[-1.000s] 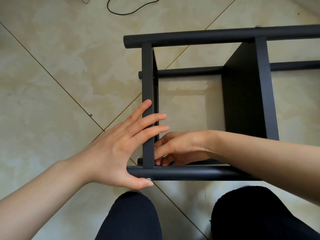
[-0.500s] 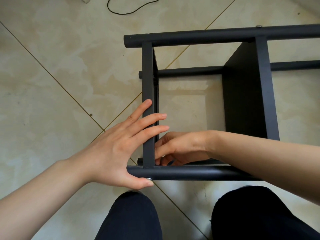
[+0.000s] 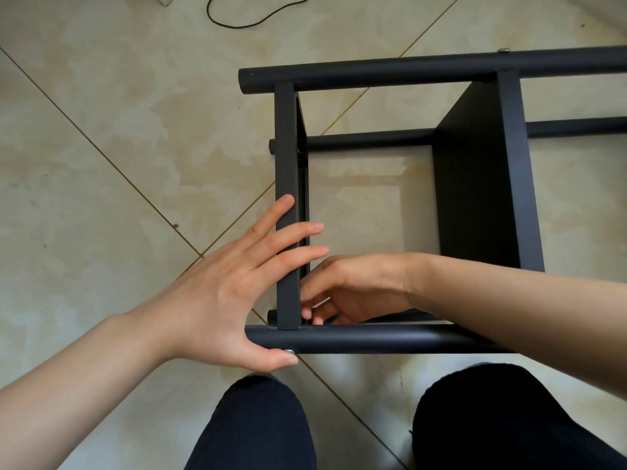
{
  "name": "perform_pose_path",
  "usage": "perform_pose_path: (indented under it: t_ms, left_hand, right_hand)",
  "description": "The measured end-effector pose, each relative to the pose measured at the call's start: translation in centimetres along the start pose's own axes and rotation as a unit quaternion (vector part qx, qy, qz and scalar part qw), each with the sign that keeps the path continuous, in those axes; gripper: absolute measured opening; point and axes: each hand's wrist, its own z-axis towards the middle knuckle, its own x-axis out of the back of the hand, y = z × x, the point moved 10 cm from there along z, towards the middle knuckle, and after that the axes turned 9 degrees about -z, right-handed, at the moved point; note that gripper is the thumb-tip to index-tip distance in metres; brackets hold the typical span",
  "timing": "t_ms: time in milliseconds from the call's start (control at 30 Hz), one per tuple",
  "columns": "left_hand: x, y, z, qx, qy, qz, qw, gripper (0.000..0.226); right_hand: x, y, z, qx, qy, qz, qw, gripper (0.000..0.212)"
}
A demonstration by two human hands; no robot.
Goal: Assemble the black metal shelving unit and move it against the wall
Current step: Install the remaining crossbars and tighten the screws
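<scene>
Currently the black shelving unit (image 3: 441,205) lies on its side on the tiled floor (image 3: 101,164), just beyond the person's knees (image 3: 258,422), its round posts running left to right. The step in hand appears to be fastening the near-left joint, where the end shelf panel (image 3: 287,205) meets the near post (image 3: 356,339). The left hand (image 3: 230,293) is spread wide: straight fingers press on the panel edge, and the thumb rests under the post beside a silver screw head (image 3: 289,351). The right hand (image 3: 346,293) reaches inside the frame with fingers curled at the corner; whether it holds a fastener cannot be determined.

Procedure: maintain flat pressure with the left hand so that panel and post remain square. Seat the fastener by fingertip before tightening. Avoid trapping fingers between panel and post. A black cable (image 3: 258,18) lies far off, well apart.
</scene>
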Motion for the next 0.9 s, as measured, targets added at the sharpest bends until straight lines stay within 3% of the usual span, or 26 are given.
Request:
perform_pose_path:
  t_ms: [367, 667, 800, 900]
  left_hand:
    - [0.01, 0.04, -0.05, -0.003, 0.001, 0.0, 1.0, 0.104]
    - [0.08, 0.14, -0.03, -0.004, 0.001, -0.003, 1.0, 0.104]
    - [0.06, 0.14, -0.01, -0.003, 0.001, -0.002, 1.0, 0.104]
    - [0.05, 0.12, 0.02, -0.003, 0.001, -0.001, 1.0, 0.104]
  right_hand:
    - [0.03, -0.1, -0.01, 0.006, 0.018, -0.021, 1.0, 0.026]
    - [0.04, 0.09, -0.02, -0.001, 0.015, -0.035, 0.999, 0.022]
    - [-0.14, -0.16, 0.15, 0.013, 0.016, -0.041, 0.999, 0.036]
    - [-0.13, -0.14, -0.01, 0.011, 0.008, -0.033, 0.999, 0.03]
